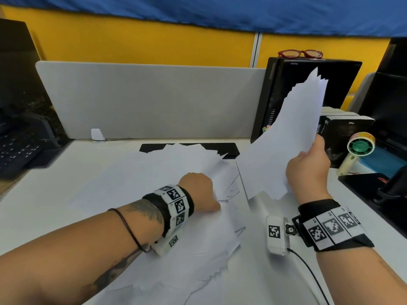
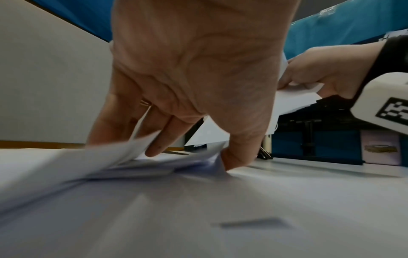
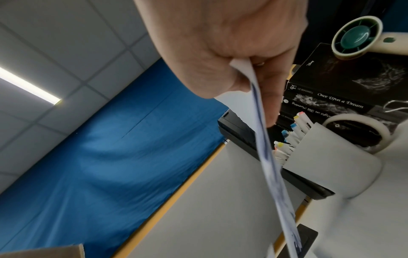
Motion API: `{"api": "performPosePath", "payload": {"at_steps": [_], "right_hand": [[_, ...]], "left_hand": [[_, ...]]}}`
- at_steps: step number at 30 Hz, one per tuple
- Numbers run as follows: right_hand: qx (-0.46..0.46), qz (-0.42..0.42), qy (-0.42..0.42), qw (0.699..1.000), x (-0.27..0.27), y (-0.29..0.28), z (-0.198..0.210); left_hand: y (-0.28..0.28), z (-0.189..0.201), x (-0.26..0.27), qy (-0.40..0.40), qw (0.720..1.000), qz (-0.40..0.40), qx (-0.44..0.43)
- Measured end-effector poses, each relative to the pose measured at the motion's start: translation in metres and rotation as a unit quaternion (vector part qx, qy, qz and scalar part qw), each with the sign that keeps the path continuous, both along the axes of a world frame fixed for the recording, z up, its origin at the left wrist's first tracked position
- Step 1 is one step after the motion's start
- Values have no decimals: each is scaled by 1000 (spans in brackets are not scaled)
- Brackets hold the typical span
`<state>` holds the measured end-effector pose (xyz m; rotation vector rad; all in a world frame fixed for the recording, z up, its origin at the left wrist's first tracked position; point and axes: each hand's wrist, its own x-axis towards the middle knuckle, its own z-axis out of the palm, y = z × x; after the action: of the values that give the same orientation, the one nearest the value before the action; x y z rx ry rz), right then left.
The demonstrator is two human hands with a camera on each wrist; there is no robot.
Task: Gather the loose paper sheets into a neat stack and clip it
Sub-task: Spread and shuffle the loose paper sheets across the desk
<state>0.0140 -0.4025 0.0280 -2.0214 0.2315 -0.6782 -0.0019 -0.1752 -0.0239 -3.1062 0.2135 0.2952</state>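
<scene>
Loose white paper sheets [image 1: 171, 172] lie fanned out over the white desk [image 1: 44, 208]. My left hand [image 1: 200, 190] is down on them near the middle. In the left wrist view its fingers [image 2: 154, 148] are tucked under the raised edges of a few sheets [image 2: 123, 153], and the thumb presses beside them. My right hand [image 1: 308, 168] holds an uneven bundle of sheets [image 1: 286, 133] tilted up above the desk's right side, pinching its lower edge [image 3: 247, 69]. A black binder clip [image 2: 264, 154] lies on the desk beyond the left thumb.
A grey divider [image 1: 149, 100] closes the back. At right are black books [image 1: 345, 128], a hand fan [image 1: 361, 146], a grey pen holder [image 3: 326, 157] and a black tray [image 1: 370, 186]. Red glasses [image 1: 299, 54] top a black box. A keyboard [image 1: 19, 150] sits far left.
</scene>
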Motion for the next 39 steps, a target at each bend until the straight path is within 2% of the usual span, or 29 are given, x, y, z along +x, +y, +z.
{"api": "performPosePath", "payload": {"at_steps": [3,6,9,11,13,14,16,17,18,19,20,22,25,28,30,32,35,37,39], "right_hand": [[7,-5,-5,1000,0,-3,2],[24,7,-5,1000,0,-4,4],[46,16,3,999,1,-5,7],[76,23,8,997,2,-6,10],[103,34,12,994,2,-6,12],[111,41,13,993,3,-5,11],[116,56,24,991,4,-1,10],[118,68,35,990,4,1,9],[126,88,49,987,5,3,6],[132,110,68,983,3,6,6],[132,136,96,977,2,9,5],[126,188,168,959,1,16,0],[130,260,269,918,-2,27,-11],[141,249,333,898,-4,39,-30],[185,200,349,897,-6,47,-40],[286,178,354,872,-1,52,-52],[379,230,364,819,1,49,-57],[357,247,389,813,2,41,-61],[319,244,390,829,6,33,-68]], "left_hand": [[-1,1,2,11,1000,-25,8],[5,0,6,14,1000,-3,-6],[25,6,13,-35,991,62,-113],[44,11,16,-77,964,134,-216],[67,14,16,-96,909,216,-342],[78,15,17,-100,864,257,-421],[96,19,14,-116,745,304,-583],[104,21,12,-135,699,311,-630],[111,23,12,-156,671,307,-657],[116,25,11,-178,664,291,-666],[119,27,11,-200,679,268,-654],[115,31,8,-235,740,207,-595],[95,30,-4,-232,823,82,-511],[74,20,-20,-179,904,-69,-382],[61,11,-33,-128,937,-166,-280],[50,2,-47,-92,947,-226,-209],[44,-11,-60,-55,942,-295,-152],[46,-14,-68,4,937,-300,-179],[51,-11,-69,74,924,-227,-300]]}}
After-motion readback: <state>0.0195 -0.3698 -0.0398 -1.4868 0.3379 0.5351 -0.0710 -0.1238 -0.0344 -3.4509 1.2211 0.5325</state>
